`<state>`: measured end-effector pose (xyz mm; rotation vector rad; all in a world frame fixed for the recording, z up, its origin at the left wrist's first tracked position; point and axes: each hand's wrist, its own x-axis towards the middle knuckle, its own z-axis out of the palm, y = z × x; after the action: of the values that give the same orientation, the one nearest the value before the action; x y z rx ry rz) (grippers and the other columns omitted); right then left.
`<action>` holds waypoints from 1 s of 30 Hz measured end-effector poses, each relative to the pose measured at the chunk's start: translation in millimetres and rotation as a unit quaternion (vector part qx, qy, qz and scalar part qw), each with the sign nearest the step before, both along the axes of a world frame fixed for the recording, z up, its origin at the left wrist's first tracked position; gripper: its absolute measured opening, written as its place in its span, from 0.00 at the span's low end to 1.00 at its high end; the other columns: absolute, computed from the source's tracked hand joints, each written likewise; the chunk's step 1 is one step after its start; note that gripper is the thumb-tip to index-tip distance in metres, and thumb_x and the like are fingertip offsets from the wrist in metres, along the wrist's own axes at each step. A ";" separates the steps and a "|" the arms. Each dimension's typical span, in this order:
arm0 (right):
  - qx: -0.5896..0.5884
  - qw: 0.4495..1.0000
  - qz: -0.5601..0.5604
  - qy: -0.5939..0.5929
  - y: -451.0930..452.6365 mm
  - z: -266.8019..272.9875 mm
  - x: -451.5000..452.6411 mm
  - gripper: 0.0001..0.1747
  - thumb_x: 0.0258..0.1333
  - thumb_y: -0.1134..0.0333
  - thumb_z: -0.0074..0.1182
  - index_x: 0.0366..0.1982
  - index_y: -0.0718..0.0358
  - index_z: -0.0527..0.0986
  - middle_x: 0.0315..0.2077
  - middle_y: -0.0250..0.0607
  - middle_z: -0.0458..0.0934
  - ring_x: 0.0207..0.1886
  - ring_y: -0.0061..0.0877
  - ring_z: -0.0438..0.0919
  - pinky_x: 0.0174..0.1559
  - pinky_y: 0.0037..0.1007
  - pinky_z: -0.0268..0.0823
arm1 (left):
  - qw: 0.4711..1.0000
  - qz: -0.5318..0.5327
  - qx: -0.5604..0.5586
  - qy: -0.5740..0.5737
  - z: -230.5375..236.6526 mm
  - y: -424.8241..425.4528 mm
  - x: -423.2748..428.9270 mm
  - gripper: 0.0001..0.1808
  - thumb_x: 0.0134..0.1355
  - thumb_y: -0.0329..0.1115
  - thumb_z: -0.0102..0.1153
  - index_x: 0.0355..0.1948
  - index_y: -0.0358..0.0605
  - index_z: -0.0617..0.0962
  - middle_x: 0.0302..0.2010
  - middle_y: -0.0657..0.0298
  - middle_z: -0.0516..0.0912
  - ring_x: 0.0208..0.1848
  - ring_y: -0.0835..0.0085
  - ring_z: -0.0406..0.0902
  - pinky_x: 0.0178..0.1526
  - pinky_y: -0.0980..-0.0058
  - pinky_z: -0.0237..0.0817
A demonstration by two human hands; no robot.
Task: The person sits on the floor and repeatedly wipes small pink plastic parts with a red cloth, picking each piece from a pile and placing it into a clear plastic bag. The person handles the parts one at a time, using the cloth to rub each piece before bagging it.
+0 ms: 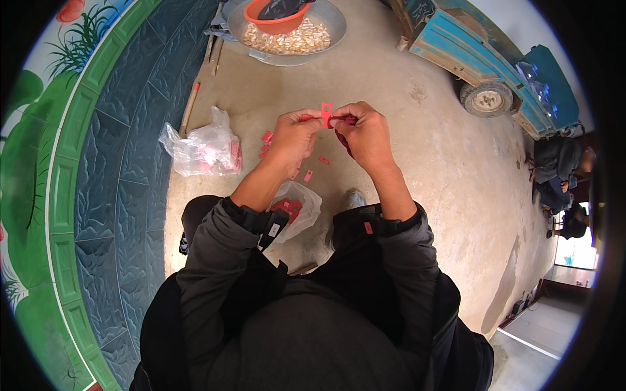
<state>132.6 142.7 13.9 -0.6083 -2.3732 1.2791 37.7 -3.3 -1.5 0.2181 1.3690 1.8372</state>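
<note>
Held up between both hands is a flat red piece [326, 108] with a hole near its upper end. My left hand [289, 138] pinches its left edge, and another bit of red shows between those fingers. Gathered in my right hand [370, 134] is a dark red cord-like strand [343, 141], whose end meets the flat piece at the fingertips. Whether the strand passes through the piece is hidden. Below the hands, several similar flat pieces lie on the floor, one of them [308, 175] near my left wrist. An open plastic bag [310, 205] with red pieces inside stands between my legs.
To the left lies a clear plastic bag [190, 154] holding pink-red pieces, beside a wooden stick [190, 110]. A wide metal basin [337, 27] at the top contains pale slices and an orange bowl [279, 25]. A blue cart [455, 44] stands upper right; people [555, 166] sit at far right.
</note>
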 end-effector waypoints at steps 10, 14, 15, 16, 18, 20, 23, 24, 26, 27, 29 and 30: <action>-0.074 0.996 0.017 0.048 0.0 -8.1 -8.2 0.05 0.58 0.75 0.65 0.35 0.68 0.83 0.25 0.41 0.86 0.24 0.23 0.82 0.28 0.28 0.72 | 0.993 -0.036 -0.062 0.094 -2.0 5.0 5.0 0.12 0.66 0.24 0.59 0.48 0.39 0.86 0.37 0.64 0.89 0.26 0.84 0.73 0.24 0.79 0.59; -0.070 0.996 -0.007 0.045 4.5 -4.4 -8.2 0.04 0.58 0.74 0.64 0.34 0.69 0.83 0.23 0.40 0.85 0.21 0.21 0.80 0.26 0.27 0.71 | 0.994 -0.060 -0.061 0.067 0.5 2.8 3.0 0.14 0.66 0.24 0.57 0.51 0.40 0.85 0.40 0.62 0.90 0.22 0.86 0.67 0.21 0.80 0.56; -0.059 0.997 -0.026 0.032 7.0 -2.5 -8.1 0.04 0.58 0.74 0.64 0.34 0.69 0.83 0.22 0.40 0.85 0.21 0.20 0.80 0.26 0.27 0.70 | 0.995 -0.053 -0.055 0.060 0.9 2.9 2.9 0.14 0.66 0.24 0.57 0.52 0.40 0.85 0.40 0.60 0.90 0.20 0.87 0.64 0.20 0.80 0.53; -0.047 0.998 -0.045 0.019 9.4 -0.4 -7.7 0.04 0.58 0.74 0.64 0.34 0.70 0.83 0.22 0.39 0.84 0.21 0.20 0.79 0.25 0.27 0.70 | 0.996 -0.044 -0.052 0.057 1.1 2.9 2.5 0.14 0.66 0.23 0.57 0.52 0.39 0.84 0.40 0.58 0.90 0.18 0.88 0.62 0.18 0.81 0.51; -0.107 0.993 -0.041 0.033 14.8 3.7 -5.6 0.05 0.59 0.74 0.63 0.33 0.70 0.83 0.22 0.39 0.85 0.21 0.19 0.79 0.26 0.26 0.70 | 0.997 -0.031 -0.054 0.055 1.0 3.1 1.0 0.14 0.66 0.22 0.57 0.52 0.39 0.83 0.40 0.55 0.90 0.16 0.88 0.59 0.16 0.81 0.49; -0.139 0.989 -0.034 0.044 15.2 5.1 -5.1 0.05 0.58 0.74 0.64 0.33 0.70 0.83 0.22 0.38 0.85 0.21 0.19 0.79 0.26 0.25 0.70 | 0.996 -0.016 -0.057 0.061 -0.1 3.0 -1.2 0.14 0.66 0.22 0.58 0.52 0.39 0.83 0.42 0.53 0.90 0.16 0.88 0.60 0.16 0.81 0.49; -0.143 0.988 -0.011 0.062 7.7 1.4 -6.2 0.06 0.58 0.74 0.64 0.34 0.70 0.83 0.23 0.39 0.85 0.22 0.19 0.79 0.27 0.25 0.71 | 0.994 -0.037 -0.072 0.068 -3.0 2.6 -1.3 0.15 0.65 0.22 0.58 0.52 0.38 0.83 0.41 0.53 0.90 0.16 0.88 0.60 0.16 0.80 0.49; -0.139 0.988 0.002 0.070 3.5 -1.1 -8.0 0.06 0.58 0.73 0.64 0.34 0.70 0.83 0.23 0.39 0.85 0.22 0.19 0.80 0.27 0.26 0.71 | 0.995 -0.040 -0.065 0.069 -4.2 2.9 0.1 0.15 0.65 0.22 0.58 0.52 0.38 0.83 0.41 0.53 0.90 0.16 0.88 0.61 0.16 0.80 0.49; -0.099 0.993 0.013 0.058 -1.8 -5.1 -10.1 0.06 0.58 0.73 0.65 0.35 0.69 0.83 0.24 0.39 0.85 0.23 0.20 0.80 0.27 0.26 0.71 | 0.994 -0.047 -0.072 0.075 -6.3 2.8 3.5 0.14 0.65 0.22 0.59 0.52 0.38 0.83 0.41 0.53 0.90 0.17 0.89 0.61 0.16 0.81 0.50; -0.076 0.996 0.003 0.053 -1.5 -5.4 -10.5 0.06 0.58 0.72 0.65 0.35 0.69 0.83 0.23 0.39 0.85 0.22 0.20 0.80 0.27 0.26 0.71 | 0.995 -0.041 -0.071 0.062 -6.8 2.4 3.9 0.14 0.65 0.22 0.59 0.51 0.38 0.83 0.39 0.55 0.90 0.17 0.88 0.62 0.16 0.81 0.50; -0.031 0.999 -0.009 0.040 1.0 -4.3 -12.4 0.06 0.58 0.72 0.65 0.35 0.69 0.83 0.23 0.40 0.84 0.22 0.20 0.80 0.27 0.27 0.71 | 0.997 -0.031 -0.061 0.044 -7.7 0.9 3.0 0.13 0.65 0.22 0.59 0.51 0.38 0.83 0.35 0.60 0.89 0.17 0.88 0.62 0.16 0.81 0.50; -0.038 0.999 -0.013 0.037 2.8 -3.0 -11.6 0.07 0.58 0.72 0.65 0.35 0.69 0.83 0.23 0.40 0.84 0.22 0.21 0.81 0.27 0.27 0.71 | 0.997 -0.031 -0.055 0.045 -8.2 0.9 1.8 0.13 0.65 0.22 0.59 0.51 0.38 0.83 0.34 0.61 0.88 0.17 0.88 0.62 0.17 0.81 0.50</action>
<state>120.9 145.5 10.9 -0.6012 -2.2585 1.3620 39.5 -2.4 -9.7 0.2857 1.5047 1.7143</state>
